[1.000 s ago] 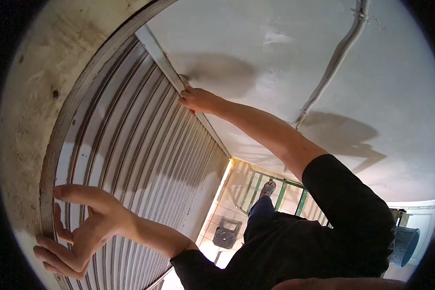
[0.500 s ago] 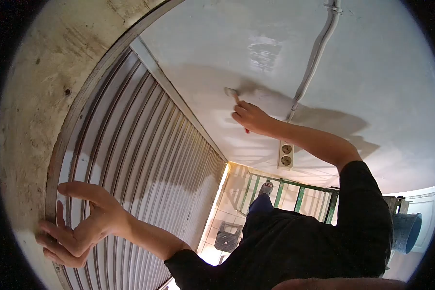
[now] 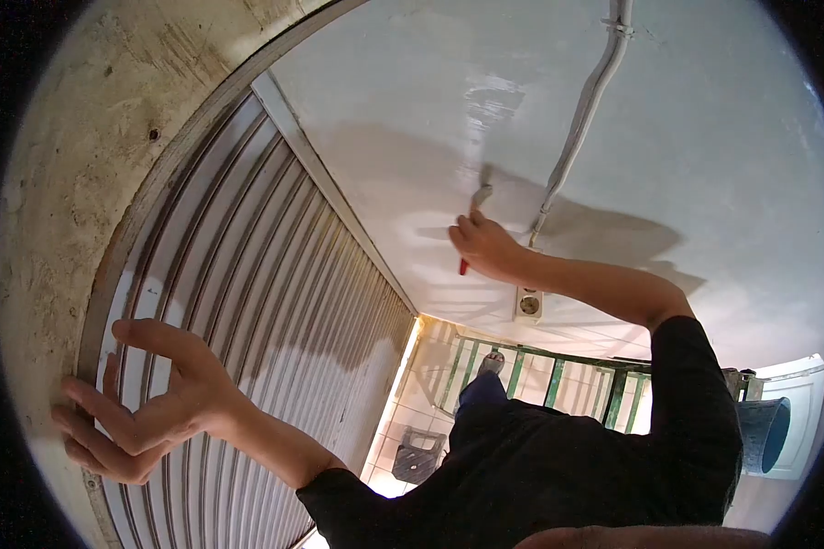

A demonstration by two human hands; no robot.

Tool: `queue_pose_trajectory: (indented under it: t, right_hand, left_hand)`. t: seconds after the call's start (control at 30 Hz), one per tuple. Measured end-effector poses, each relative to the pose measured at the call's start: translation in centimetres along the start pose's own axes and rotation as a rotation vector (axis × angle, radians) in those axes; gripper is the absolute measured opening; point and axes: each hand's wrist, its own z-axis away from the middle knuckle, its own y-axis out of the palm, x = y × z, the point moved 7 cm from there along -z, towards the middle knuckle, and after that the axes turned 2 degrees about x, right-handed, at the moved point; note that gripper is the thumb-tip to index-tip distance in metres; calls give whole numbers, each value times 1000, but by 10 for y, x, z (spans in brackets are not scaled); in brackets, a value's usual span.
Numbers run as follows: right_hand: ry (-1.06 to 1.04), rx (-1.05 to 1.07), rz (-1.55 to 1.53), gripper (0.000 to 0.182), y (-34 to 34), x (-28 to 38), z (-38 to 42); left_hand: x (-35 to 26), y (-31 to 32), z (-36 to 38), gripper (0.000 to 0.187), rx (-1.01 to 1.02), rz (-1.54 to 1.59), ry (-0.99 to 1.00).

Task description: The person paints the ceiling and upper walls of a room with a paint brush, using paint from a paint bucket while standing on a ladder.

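In my right hand (image 3: 490,247) is a paintbrush (image 3: 482,195), gripped by its handle, whose red end shows below my fingers. The bristles are up against or very close to the pale wall (image 3: 384,183); contact is hard to tell. Above the brush, a wet-looking white streaked patch (image 3: 492,101) marks the wall. My left hand (image 3: 169,403) has its thumb and fingers apart, with the fingertips at the edge of the rough beige wall (image 3: 55,302) beside the ribbed metal shutter (image 3: 247,274). Nothing is held in it.
A white cable conduit (image 3: 590,101) runs down the wall to a socket strip (image 3: 528,306). Far below me are a green metal ladder or rack (image 3: 554,380), a dark step stool (image 3: 418,455) on the tiled floor, and a blue bucket (image 3: 762,435) at the right.
My right hand has shifted the brush rightward along the wall, and the brush head now tilts the other way. The left hand stays at the edge. The view has shifted slightly.
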Motion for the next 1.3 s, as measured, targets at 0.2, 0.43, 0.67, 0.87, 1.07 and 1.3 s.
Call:
queue_pose_trajectory:
  t: [0.2,0.43,0.67,0.87,1.07,1.3]
  right_hand:
    - [-115,-179,72,21,40,13,-88]
    - [-181,-214,123,21,67,37,-188]
    - [-168,-364,-30,25,81,46,-250]
    - [-290,-303,-17,29,80,44,-220]
    - [-228,-237,35,33,46,2,-115]
    - [-102,-102,-42,27,16,-24,14]
  left_hand:
    - [0,-3,2,65,-28,-29,-4]
    - [5,1,8,63,-1,115,-23]
    - [5,-1,5,65,58,180,-20]
    - [-2,2,1,61,67,208,-9]
    - [0,-2,2,64,104,-53,-56]
    - [-1,-1,4,66,26,-42,-11]
